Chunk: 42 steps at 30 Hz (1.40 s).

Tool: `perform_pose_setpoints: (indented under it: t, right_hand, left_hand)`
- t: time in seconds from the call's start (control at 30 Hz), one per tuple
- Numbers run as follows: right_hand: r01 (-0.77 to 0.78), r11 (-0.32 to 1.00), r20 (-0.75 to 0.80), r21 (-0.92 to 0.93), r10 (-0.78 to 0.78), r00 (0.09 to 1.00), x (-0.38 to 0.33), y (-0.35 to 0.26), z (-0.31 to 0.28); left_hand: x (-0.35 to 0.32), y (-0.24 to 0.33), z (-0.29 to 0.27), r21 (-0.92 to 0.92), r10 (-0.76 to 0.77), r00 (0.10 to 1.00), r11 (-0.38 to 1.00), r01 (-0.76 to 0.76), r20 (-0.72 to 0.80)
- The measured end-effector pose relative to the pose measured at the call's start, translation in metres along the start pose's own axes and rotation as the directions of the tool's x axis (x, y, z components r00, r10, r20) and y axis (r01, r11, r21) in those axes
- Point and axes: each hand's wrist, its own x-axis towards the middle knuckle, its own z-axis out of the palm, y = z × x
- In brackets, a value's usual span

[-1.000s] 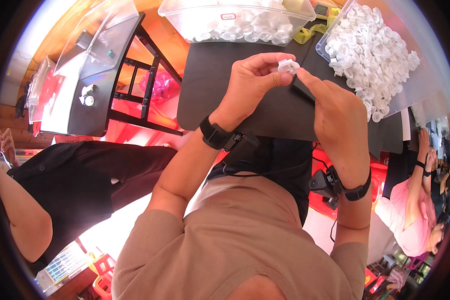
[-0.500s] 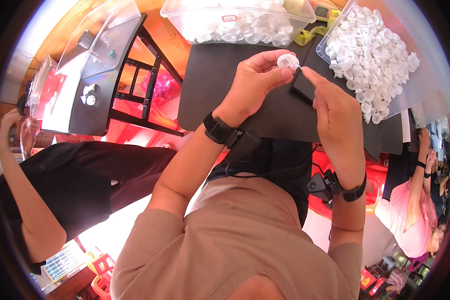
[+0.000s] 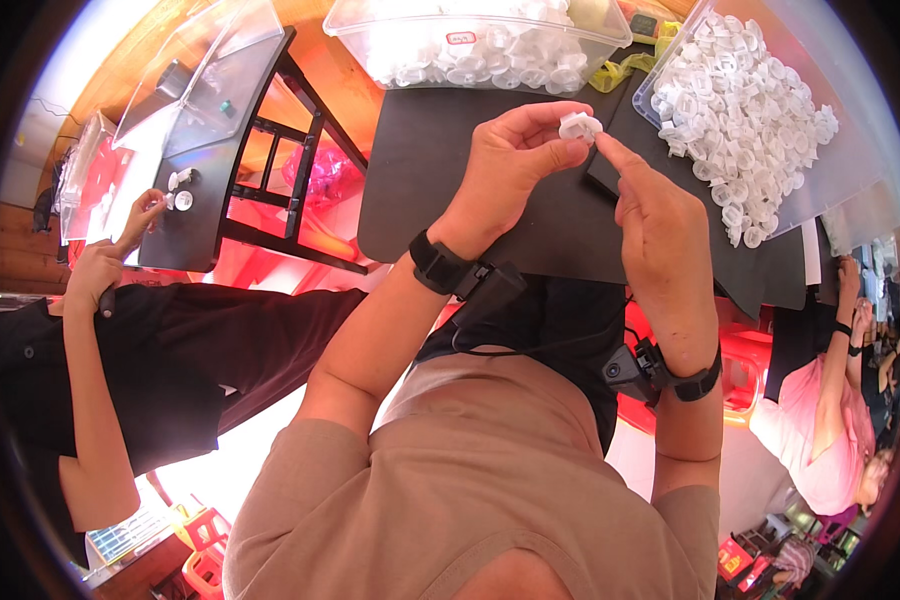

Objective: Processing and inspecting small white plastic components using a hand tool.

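Above the dark table (image 3: pixel 430 190), my left hand (image 3: pixel 510 165) pinches a small round white plastic piece (image 3: pixel 579 127) between thumb and fingers. My right hand (image 3: pixel 662 215) is close beside it, its index finger stretched so that the tip meets the right edge of the piece. The other fingers of that hand are curled into the palm, and whatever they hold is hidden. Each wrist carries a black strap with a small camera.
A clear bin (image 3: pixel 480 45) of white pieces stands at the table's far edge. To the right, a tilted clear tub (image 3: pixel 820 150) holds a heap of similar pieces (image 3: pixel 740 120). At left, a person's hand (image 3: pixel 145 215) reaches to a side table (image 3: pixel 185 235). Another person (image 3: pixel 820 420) is at right.
The white piece has turned slightly in my left fingers. My right hand has shifted a little left, its index fingertip now against the piece. The person at left has reached toward the side table.
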Motion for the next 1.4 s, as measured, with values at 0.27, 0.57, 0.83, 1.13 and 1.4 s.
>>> perform_pose_setpoints:
  t: [0.27,0.57,0.83,1.13,1.4]
  right_hand:
    - [0.042,0.96,0.124,-0.275,-0.008,0.992,0.002,0.005,-0.004]
    - [-0.109,0.994,-0.002,0.026,0.109,0.994,-0.007,-0.006,-0.021]
    - [-0.068,0.997,-0.055,0.034,0.07,0.996,-0.009,-0.006,-0.022]
    - [-0.006,0.998,-0.096,-0.055,0.001,0.995,-0.013,-0.008,-0.022]
    - [-0.024,0.996,-0.098,-0.091,0.015,0.995,-0.014,-0.009,-0.022]
  left_hand:
    - [-0.001,-0.005,-0.003,0.268,0.004,0.999,0.963,0.008,-0.044]
    - [0.005,0.002,0.004,-0.108,-0.031,1.0,0.994,0.031,-0.004]
    - [0.005,0.007,0.019,-0.202,-0.035,0.999,0.979,0.041,0.034]
    - [0.001,0.009,0.027,-0.077,0.031,0.998,0.997,-0.027,0.047]
    - [0.002,0.012,0.034,0.046,0.117,0.992,0.992,-0.119,0.042]
